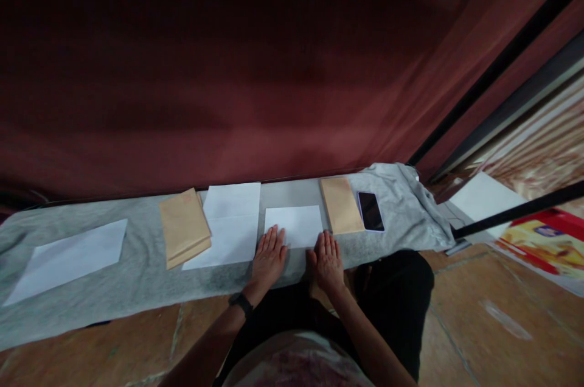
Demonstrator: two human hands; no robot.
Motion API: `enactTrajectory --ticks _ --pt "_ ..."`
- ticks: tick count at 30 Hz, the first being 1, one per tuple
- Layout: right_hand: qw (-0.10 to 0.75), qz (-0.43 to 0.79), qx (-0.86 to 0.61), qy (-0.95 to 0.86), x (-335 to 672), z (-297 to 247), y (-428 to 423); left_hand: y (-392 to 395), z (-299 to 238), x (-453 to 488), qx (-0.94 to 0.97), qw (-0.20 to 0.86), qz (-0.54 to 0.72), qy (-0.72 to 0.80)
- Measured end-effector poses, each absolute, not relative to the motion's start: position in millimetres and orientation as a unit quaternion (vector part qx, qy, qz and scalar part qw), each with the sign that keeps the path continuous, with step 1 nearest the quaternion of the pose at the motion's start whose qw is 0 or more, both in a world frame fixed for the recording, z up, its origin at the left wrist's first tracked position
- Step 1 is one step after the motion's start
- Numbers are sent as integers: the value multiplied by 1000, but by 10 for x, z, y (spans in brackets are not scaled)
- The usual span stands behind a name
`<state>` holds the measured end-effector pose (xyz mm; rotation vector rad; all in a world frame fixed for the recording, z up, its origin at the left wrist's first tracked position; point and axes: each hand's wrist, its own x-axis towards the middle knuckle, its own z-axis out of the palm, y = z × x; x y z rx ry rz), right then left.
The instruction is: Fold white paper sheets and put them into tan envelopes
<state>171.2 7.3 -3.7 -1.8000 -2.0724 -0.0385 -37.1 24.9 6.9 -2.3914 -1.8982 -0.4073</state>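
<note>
A folded white sheet of paper (pixel 294 224) lies flat in front of me on the grey cloth. My left hand (pixel 269 258) rests flat at its lower left corner, fingers stretched out. At the lower right corner lies my right hand (pixel 327 260), also flat with its fingers extended. Neither hand grips anything. Just left of the folded sheet is a larger white sheet (pixel 234 223) with a crease across it, partly under a stack of brown envelopes (pixel 184 226). Another brown envelope (pixel 343 204) lies to the right of my right hand.
A phone (pixel 371 212) lies beside the right envelope. Farther left, another white sheet (pixel 75 256) sits on the grey cloth (pixel 141 241) covering the narrow bench. A dark red curtain (pixel 274 101) rises behind it. Black metal bars (pixel 524 209) and a red-and-yellow box (pixel 547 241) are at right.
</note>
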Motion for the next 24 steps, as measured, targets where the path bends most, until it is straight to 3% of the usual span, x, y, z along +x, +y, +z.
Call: enactTrajectory --ticks 9,24 --pt "209 29 -518 -829 1245 48 160 102 225 -417 -852 7 -78 -517" --pt "190 -14 -582 -790 1659 -53 58 8 134 -426 -819 20 -117 -562"
